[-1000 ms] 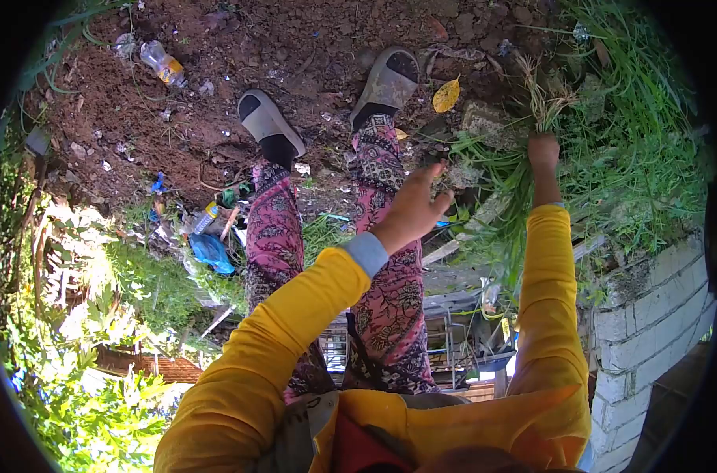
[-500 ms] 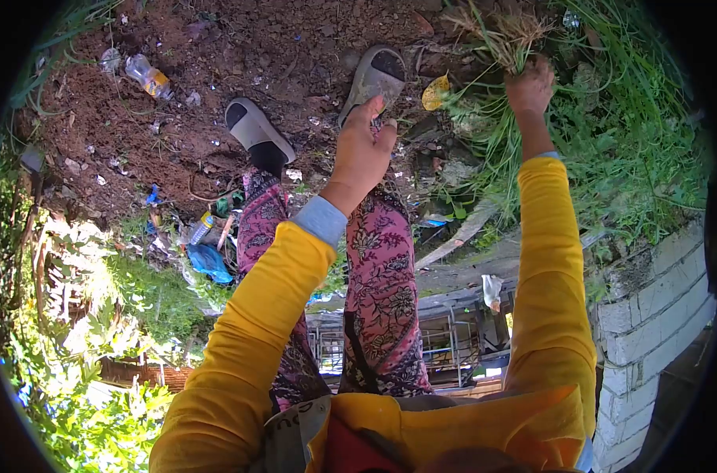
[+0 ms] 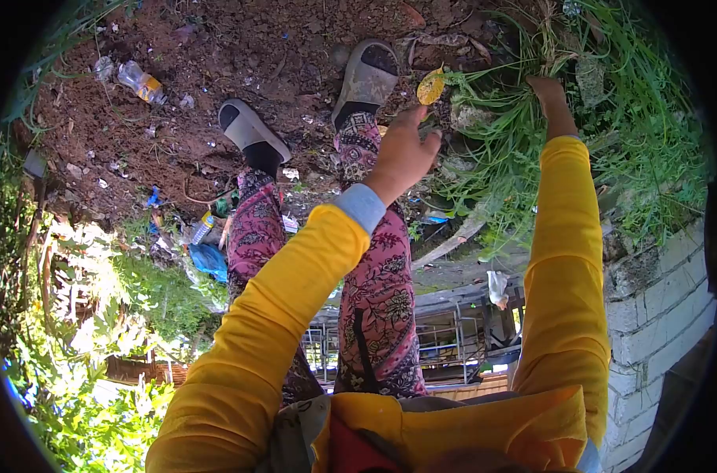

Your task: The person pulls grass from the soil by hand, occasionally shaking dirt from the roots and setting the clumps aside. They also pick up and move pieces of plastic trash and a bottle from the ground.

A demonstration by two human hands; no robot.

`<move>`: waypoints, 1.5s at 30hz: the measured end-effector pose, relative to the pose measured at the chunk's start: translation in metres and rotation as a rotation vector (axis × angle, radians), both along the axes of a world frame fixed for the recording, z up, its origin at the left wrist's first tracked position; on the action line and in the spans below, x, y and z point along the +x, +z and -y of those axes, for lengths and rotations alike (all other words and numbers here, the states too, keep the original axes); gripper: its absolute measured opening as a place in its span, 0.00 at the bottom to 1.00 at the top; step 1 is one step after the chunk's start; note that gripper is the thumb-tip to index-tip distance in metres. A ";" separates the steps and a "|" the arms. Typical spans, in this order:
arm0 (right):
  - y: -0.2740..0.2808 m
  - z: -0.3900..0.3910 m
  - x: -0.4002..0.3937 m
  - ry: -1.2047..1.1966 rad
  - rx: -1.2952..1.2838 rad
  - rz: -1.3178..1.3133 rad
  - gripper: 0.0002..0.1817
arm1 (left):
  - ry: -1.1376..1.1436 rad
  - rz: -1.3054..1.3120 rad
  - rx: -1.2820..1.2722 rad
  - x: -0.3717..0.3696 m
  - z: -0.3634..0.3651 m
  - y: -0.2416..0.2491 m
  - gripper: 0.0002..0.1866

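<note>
My right hand (image 3: pixel 552 93) reaches down into the green growth at the upper right, its fingers mostly hidden among the blades. It appears closed around the base of a clump of grass (image 3: pixel 546 49), whose pale, dry strands show just beyond the hand. Long green grass (image 3: pixel 500 150) hangs beside the wrist. My left hand (image 3: pixel 408 155) hovers in front of my right shin with thumb and forefinger apart, and I see nothing in it. A yellow leaf (image 3: pixel 431 86) lies on the ground just past its fingertips.
Brown soil (image 3: pixel 295 39) with litter spreads around my slippers (image 3: pixel 370 79). A plastic bottle (image 3: pixel 141 82) lies at the upper left, a blue plastic bag (image 3: pixel 209 260) lower down. A white block wall (image 3: pixel 666 315) stands at the right.
My right hand has moved slightly right and down into the growth with the clump of grass. My left hand has shifted right and a little lower in the view.
</note>
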State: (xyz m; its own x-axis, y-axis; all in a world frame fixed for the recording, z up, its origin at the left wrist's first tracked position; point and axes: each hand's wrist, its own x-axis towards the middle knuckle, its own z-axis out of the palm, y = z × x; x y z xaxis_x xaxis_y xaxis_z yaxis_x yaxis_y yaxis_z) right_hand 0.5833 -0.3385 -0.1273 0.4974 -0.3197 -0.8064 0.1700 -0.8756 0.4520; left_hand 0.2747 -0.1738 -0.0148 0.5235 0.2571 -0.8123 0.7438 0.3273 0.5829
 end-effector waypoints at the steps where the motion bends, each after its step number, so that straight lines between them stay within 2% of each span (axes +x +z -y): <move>1: 0.001 0.002 -0.003 -0.160 0.106 0.020 0.30 | -0.050 0.015 0.005 0.009 0.008 -0.001 0.29; 4: 0.017 -0.024 -0.030 -0.544 0.161 0.183 0.30 | -0.244 0.058 0.079 0.041 0.028 -0.004 0.39; 7: 0.016 -0.030 -0.048 -0.931 0.405 0.263 0.29 | -0.322 0.041 0.063 0.068 0.042 -0.014 0.50; 8: -0.038 0.015 -0.043 -0.958 0.465 0.372 0.25 | -0.387 0.001 0.018 0.076 0.042 -0.018 0.55; 11: -0.030 -0.020 -0.051 -1.214 0.521 0.362 0.18 | -0.412 -0.058 0.028 0.083 0.043 -0.037 0.58; 12: -0.028 -0.033 -0.055 -1.260 0.520 0.381 0.15 | -0.371 -0.045 0.196 0.082 0.048 -0.047 0.52; 15: -0.004 -0.069 -0.072 -1.454 0.670 0.515 0.16 | -0.404 -0.168 -0.080 0.087 0.040 -0.076 0.41; 16: -0.018 -0.049 -0.068 -1.463 0.712 0.474 0.17 | -0.466 -0.086 -0.010 0.086 0.039 -0.075 0.27; 18: -0.021 -0.022 -0.060 -1.287 0.622 0.507 0.18 | -0.550 -0.044 -0.101 0.090 0.045 -0.066 0.22; 19: -0.001 -0.034 -0.067 -1.203 0.577 0.521 0.19 | -0.596 -0.025 -0.145 0.091 0.052 -0.061 0.19; 20: 0.020 -0.047 -0.074 -1.243 0.612 0.532 0.19 | -0.572 -0.040 -0.132 0.091 0.058 -0.056 0.15; 22: -0.009 0.002 -0.058 -1.180 0.615 0.485 0.19 | -0.519 -0.050 -0.128 0.095 0.060 -0.042 0.15; 25: 0.032 -0.040 -0.074 -1.288 0.636 0.533 0.18 | -0.530 -0.020 -0.126 0.091 0.056 -0.027 0.14; 27: 0.038 -0.015 -0.099 -1.522 0.771 0.474 0.19 | -0.574 -0.001 -0.144 0.066 0.057 -0.009 0.14; 29: 0.076 -0.024 -0.149 -1.468 0.645 0.526 0.19 | -0.537 -0.047 -0.192 0.017 0.066 0.022 0.15; 31: 0.094 -0.007 -0.205 -1.538 0.646 0.468 0.20 | -0.544 -0.066 -0.172 -0.031 0.067 0.058 0.16; 33: 0.133 -0.032 -0.241 -1.415 0.509 0.556 0.19 | -0.474 -0.064 -0.178 -0.071 0.072 0.077 0.17; 36: 0.153 -0.033 -0.259 -1.466 0.685 0.581 0.20 | -0.534 -0.065 -0.197 -0.088 0.067 0.092 0.18; 39: 0.196 -0.084 -0.219 -1.344 0.801 0.627 0.19 | -0.367 0.066 -0.123 -0.058 0.057 0.097 0.19; 41: 0.191 -0.072 -0.176 -1.005 0.851 0.717 0.17 | -0.344 0.209 -0.081 -0.014 0.036 0.107 0.23; 42: 0.198 -0.081 -0.152 -0.963 0.913 0.672 0.15 | -0.323 0.309 -0.009 0.003 0.041 0.104 0.25; 44: 0.207 -0.113 -0.107 -0.878 0.963 0.613 0.12 | -0.085 0.280 -0.232 0.042 0.038 0.103 0.29; 45: 0.205 -0.125 -0.089 -0.833 0.948 0.601 0.10 | -0.113 0.274 -0.191 0.059 0.032 0.100 0.32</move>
State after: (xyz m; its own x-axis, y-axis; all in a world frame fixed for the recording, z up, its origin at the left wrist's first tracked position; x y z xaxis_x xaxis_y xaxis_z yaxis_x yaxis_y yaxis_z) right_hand 0.4941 -0.2137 0.0775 0.7762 -0.1480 -0.6128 -0.5509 -0.6318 -0.5452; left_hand 0.3336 -0.2060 0.0848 0.7449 0.0417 -0.6658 0.6062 0.3743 0.7017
